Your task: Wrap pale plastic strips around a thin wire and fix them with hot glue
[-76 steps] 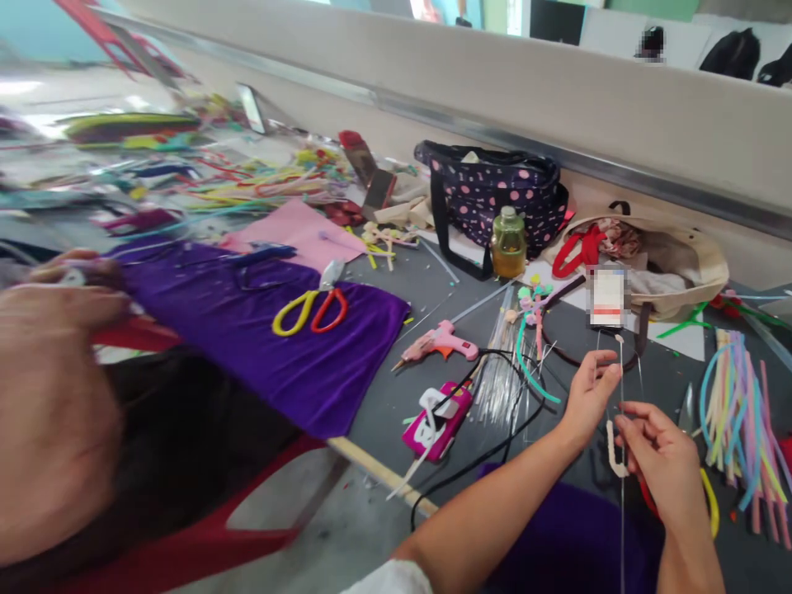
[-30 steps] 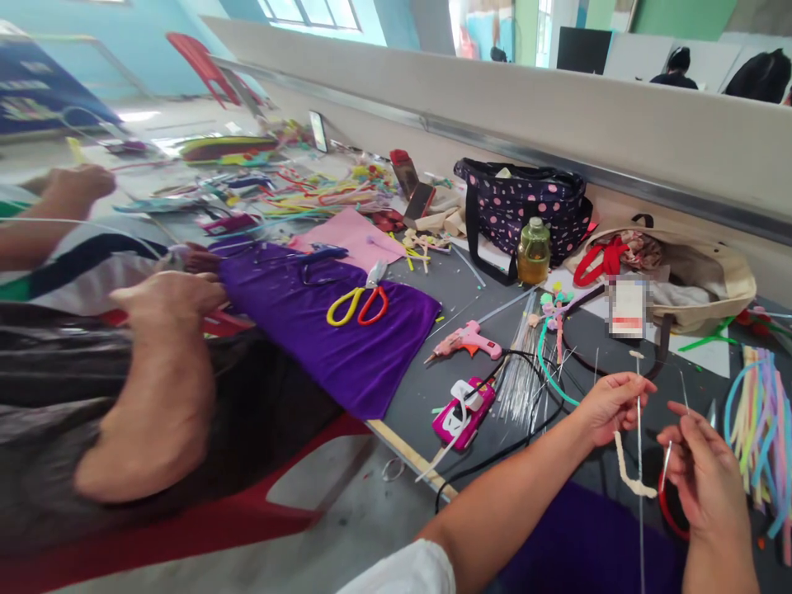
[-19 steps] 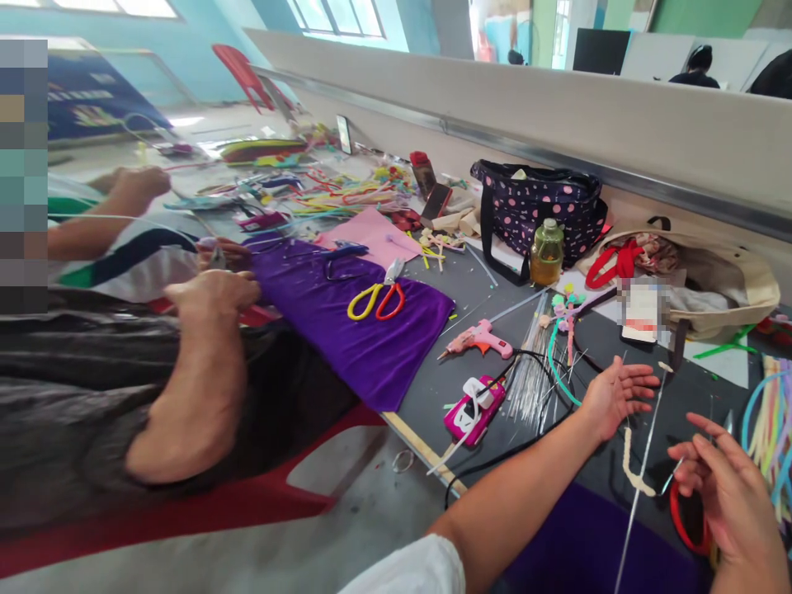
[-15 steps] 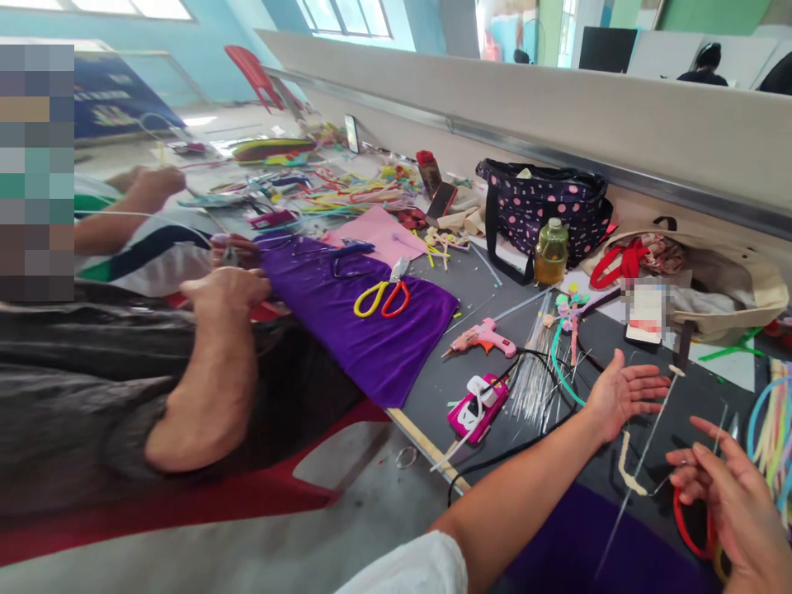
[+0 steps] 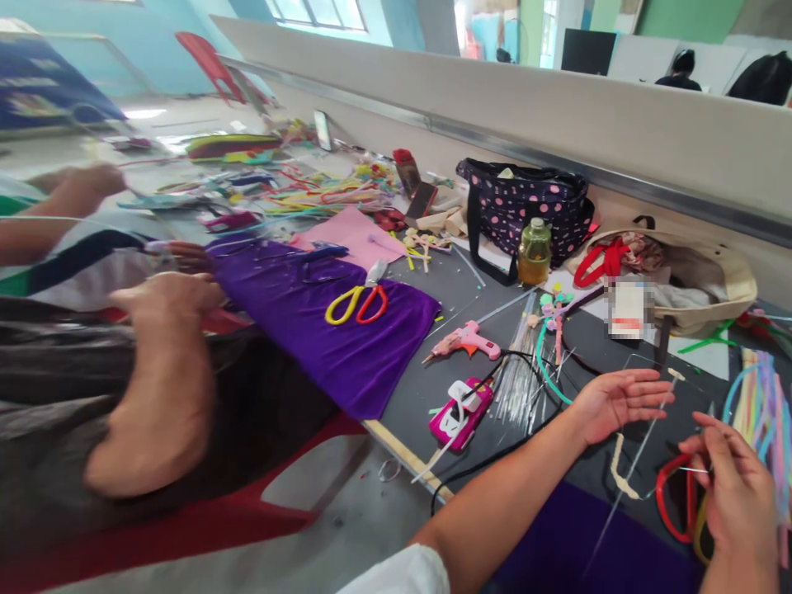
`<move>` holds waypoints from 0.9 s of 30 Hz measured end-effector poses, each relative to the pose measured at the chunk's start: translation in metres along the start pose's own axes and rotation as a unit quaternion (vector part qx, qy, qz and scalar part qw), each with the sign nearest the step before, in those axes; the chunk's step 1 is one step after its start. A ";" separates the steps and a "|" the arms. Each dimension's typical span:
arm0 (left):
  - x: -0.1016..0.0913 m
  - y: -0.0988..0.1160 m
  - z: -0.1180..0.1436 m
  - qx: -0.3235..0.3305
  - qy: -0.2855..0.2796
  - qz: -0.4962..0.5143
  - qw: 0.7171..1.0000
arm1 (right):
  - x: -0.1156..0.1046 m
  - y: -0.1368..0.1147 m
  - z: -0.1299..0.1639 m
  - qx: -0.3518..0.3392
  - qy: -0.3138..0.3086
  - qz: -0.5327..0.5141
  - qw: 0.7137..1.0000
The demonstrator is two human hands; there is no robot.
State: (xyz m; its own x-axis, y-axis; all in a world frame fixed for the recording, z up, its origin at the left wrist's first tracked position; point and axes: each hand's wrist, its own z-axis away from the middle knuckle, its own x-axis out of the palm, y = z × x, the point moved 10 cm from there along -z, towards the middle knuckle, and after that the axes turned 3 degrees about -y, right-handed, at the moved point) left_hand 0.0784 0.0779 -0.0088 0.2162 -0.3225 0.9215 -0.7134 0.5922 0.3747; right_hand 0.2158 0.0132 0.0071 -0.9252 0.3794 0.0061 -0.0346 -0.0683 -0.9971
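Palm up and fingers stretched out, my left hand (image 5: 622,403) is open beside a long thin wire (image 5: 647,437) that slants past its fingertips; whether they touch is unclear. A cream fuzzy strip (image 5: 620,474) bends around the lower part of this wire piece, and a small cream bit (image 5: 676,374) sits at its top. At the right, my right hand (image 5: 733,474) has its thumb and fingers pinched on a thin pale wire end. Scissors with red and yellow handles (image 5: 674,502) lie behind that hand, partly covered.
A pink glue gun (image 5: 467,340), magenta power strip (image 5: 461,417) and bundle of clear sticks (image 5: 523,379) lie left of my arm. Farther back stand a bottle (image 5: 535,252) and dotted bag (image 5: 529,210). Pastel fuzzy stems (image 5: 764,412) lie right. A co-worker's arm (image 5: 164,388) is left.
The view has turned slightly right, so the table things sit farther left. My right hand has drawn its fingers closer together and turned upward; my left hand stays open near the wire.
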 end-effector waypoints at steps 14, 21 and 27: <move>-0.004 0.027 0.008 0.062 0.138 -0.198 0.969 | 0.011 -0.018 0.008 -0.051 0.040 0.021 0.998; 0.003 0.025 0.008 0.057 0.145 -0.240 0.958 | 0.014 -0.018 0.007 -0.066 0.034 0.013 0.997; 0.005 0.025 0.007 0.066 0.138 -0.232 0.961 | 0.015 -0.016 0.004 -0.069 0.023 -0.031 0.997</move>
State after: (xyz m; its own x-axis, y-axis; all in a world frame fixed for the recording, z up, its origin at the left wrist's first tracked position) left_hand 0.0565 0.0858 0.0042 0.6865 -0.3101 0.6577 -0.5724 0.3273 0.7518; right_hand 0.2005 0.0160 0.0237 -0.9047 0.4207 0.0681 -0.0360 0.0837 -0.9958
